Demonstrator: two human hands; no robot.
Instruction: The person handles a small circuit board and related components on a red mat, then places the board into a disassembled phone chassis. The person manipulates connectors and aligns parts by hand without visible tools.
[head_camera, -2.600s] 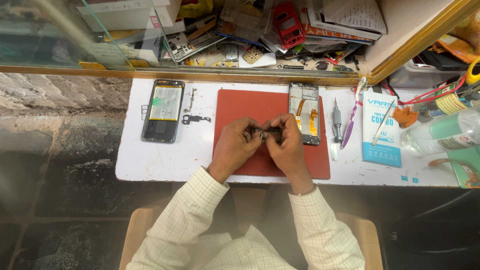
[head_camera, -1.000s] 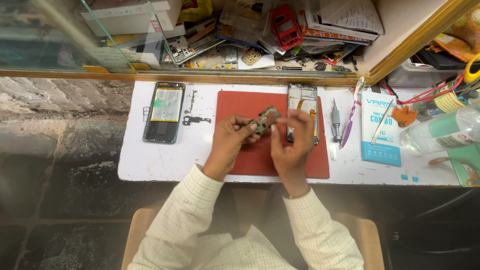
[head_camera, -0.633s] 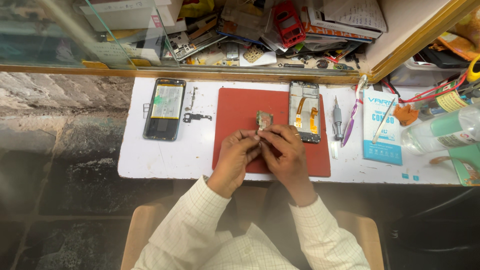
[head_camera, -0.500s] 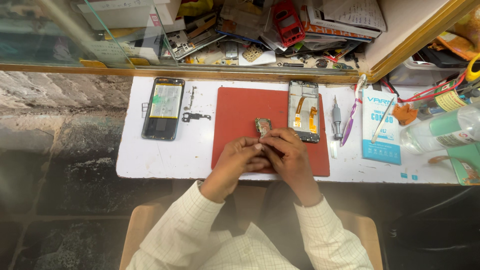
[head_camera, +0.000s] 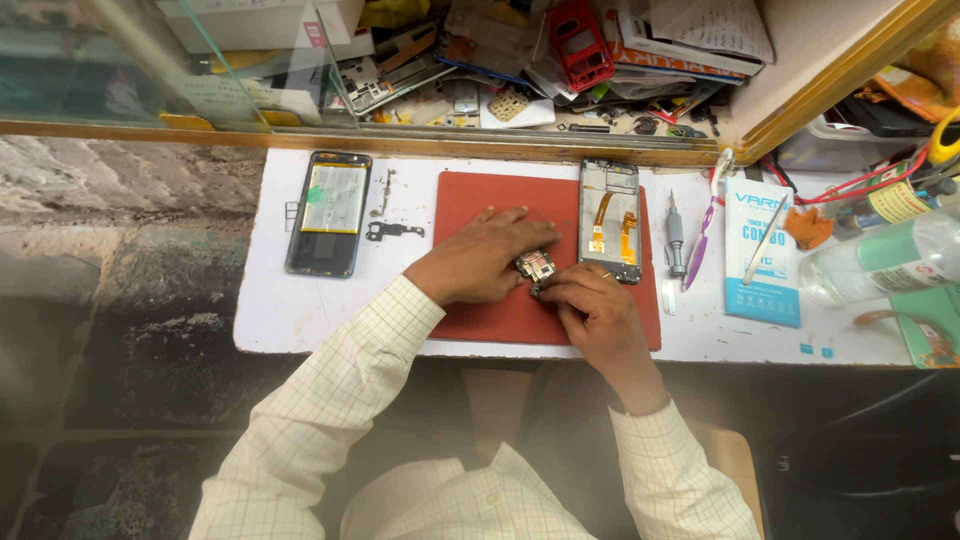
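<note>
Nearest the person, at the front edge of the white counter (head_camera: 300, 310), both hands work over a red mat (head_camera: 480, 200). The right hand (head_camera: 590, 305) is curled narrow, its fingertips pinching down at the lower edge of a small circuit board (head_camera: 536, 266); whether it also grips a fine tool there is too small to tell. The left hand (head_camera: 480, 255) lies flatter, fingers spread over the mat's middle, its fingertips touching the board's left side and steadying it. The board rests on the mat, just left of the mat's right edge.

Just beyond it, overlapping the mat's right edge, lies an opened phone frame (head_camera: 609, 218) with orange flex cables showing and its board bay bare. Judging from that, the phone is already stripped and the board is out; the work on the board looks to be in hand, with refitting not begun.

Right of the frame sit a small screwdriver (head_camera: 675, 235) and a blue packet (head_camera: 762, 250). Toward the counter's left end lies a second opened phone (head_camera: 330, 212), battery showing, with a dark bracket (head_camera: 395, 231) beside it. Along the far edge, a shelf of loose parts (head_camera: 520, 60).
</note>
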